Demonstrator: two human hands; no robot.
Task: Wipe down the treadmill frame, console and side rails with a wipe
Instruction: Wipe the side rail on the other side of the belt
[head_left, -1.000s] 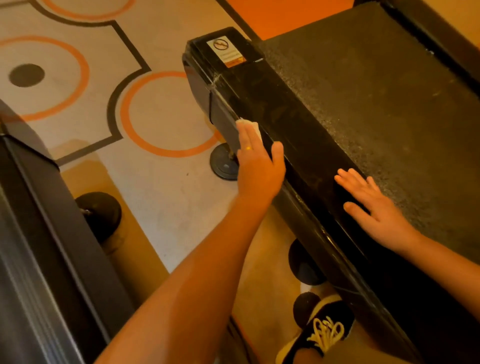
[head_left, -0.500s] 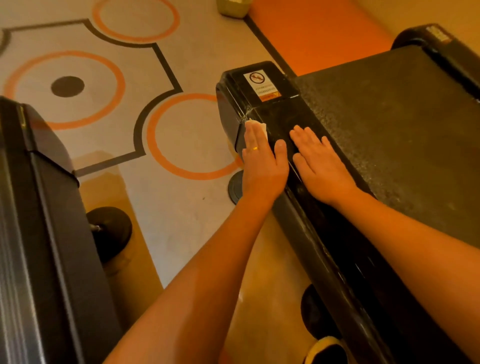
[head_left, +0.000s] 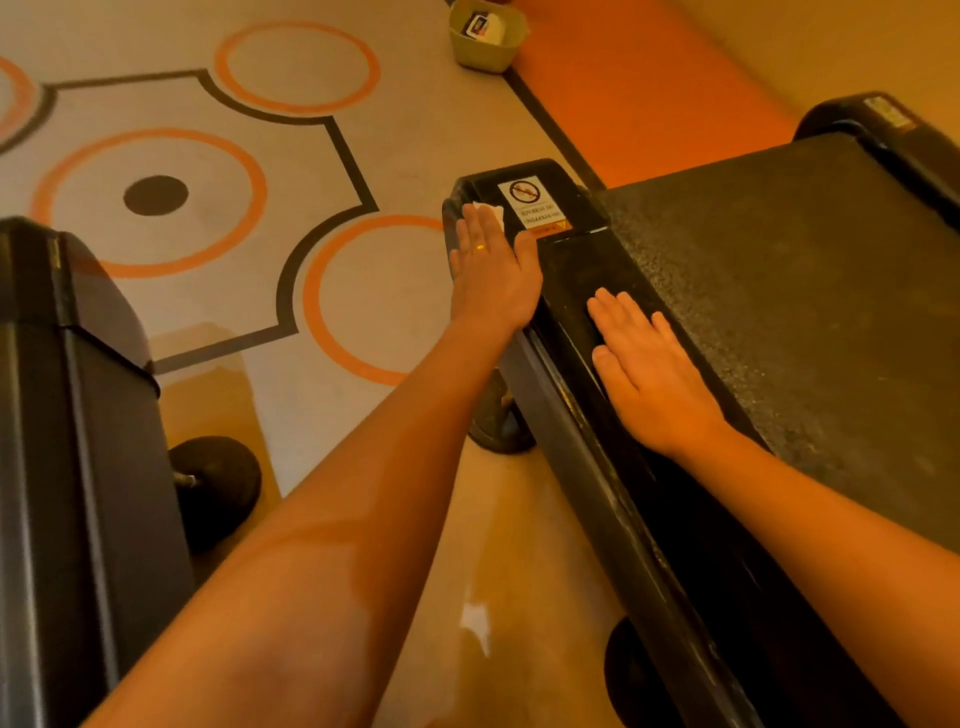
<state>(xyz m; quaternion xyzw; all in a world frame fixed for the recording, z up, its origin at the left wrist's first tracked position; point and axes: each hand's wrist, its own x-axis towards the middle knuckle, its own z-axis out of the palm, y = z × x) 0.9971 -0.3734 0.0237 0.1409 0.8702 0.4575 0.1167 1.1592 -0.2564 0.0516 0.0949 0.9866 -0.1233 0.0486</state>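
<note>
With the left hand (head_left: 491, 270) flat, pressing the wipe (head_left: 493, 212) onto the end cap (head_left: 571, 202) of the side rail (head_left: 576, 280), and the right hand (head_left: 649, 364) resting flat there, grip released, this rail seems nearly done; the console, out of view, is likely left.

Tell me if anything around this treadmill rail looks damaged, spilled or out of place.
The side rail has pale scuffs along its outer edge, near the right hand. A small white patch shows on the floor beside it: scrap or glare, I cannot tell. Nothing else stands out.
</note>
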